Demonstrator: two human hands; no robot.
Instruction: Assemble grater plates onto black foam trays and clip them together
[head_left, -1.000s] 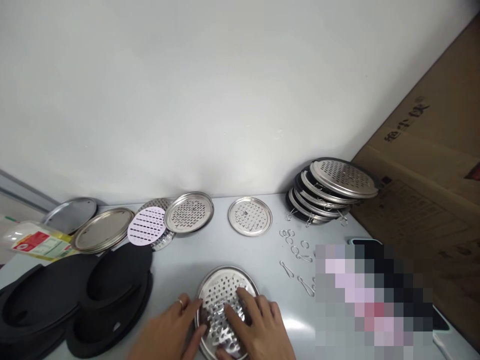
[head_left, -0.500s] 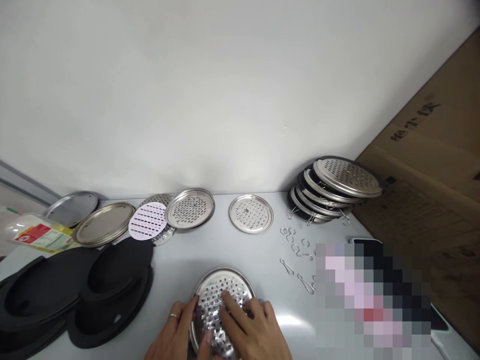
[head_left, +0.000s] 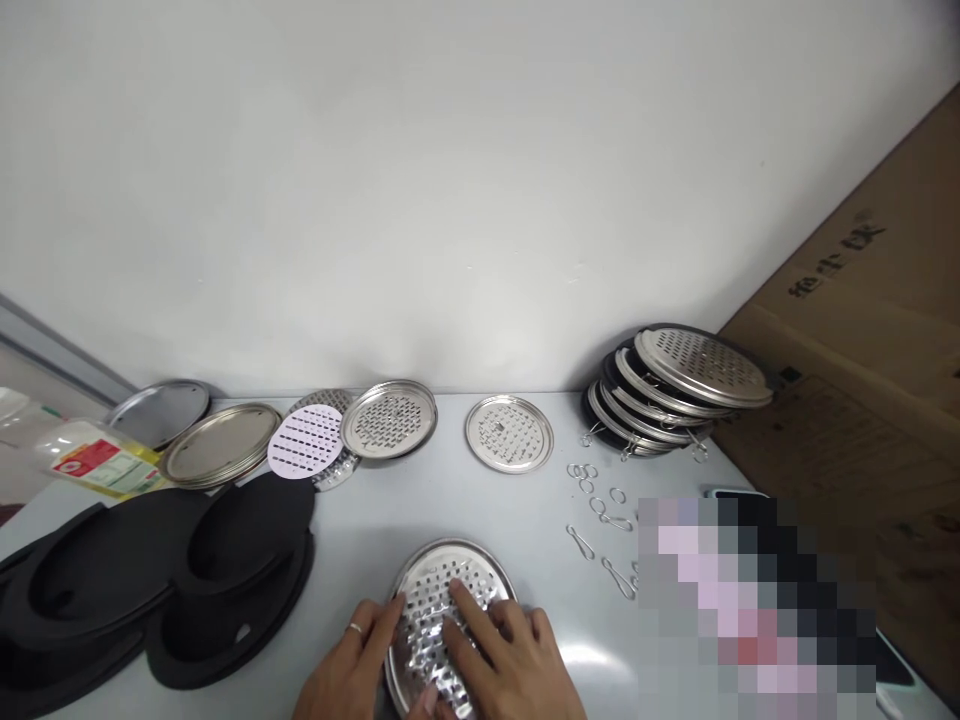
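Observation:
A round metal grater disc point(head_left: 442, 575) with a raised rim and rows of punched holes lies on the table at the bottom centre, and both hands are on it. My left hand point(head_left: 349, 655) wears a ring and is closed on the left rim, its thumb near the disc's lower part. Across the perforated face, my right hand point(head_left: 510, 660) presses with two fingers, while its other fingers bend at the right rim. The lower edge of the disc is hidden by the hands and the frame.
Black moulded trays point(head_left: 232, 600) lie left. Along the wall are plain metal discs point(head_left: 225, 445), a lilac slotted disc point(head_left: 306, 442), grater discs point(head_left: 510, 433) and a stack of graters point(head_left: 701, 365). Wire clips point(head_left: 619, 577) and rings sit right, by a blurred patch and a cardboard box point(head_left: 847, 370).
The view has shifted slightly, so most things appear a little further right and lower. Both hands stay on the grater disc in nearly the same pose.

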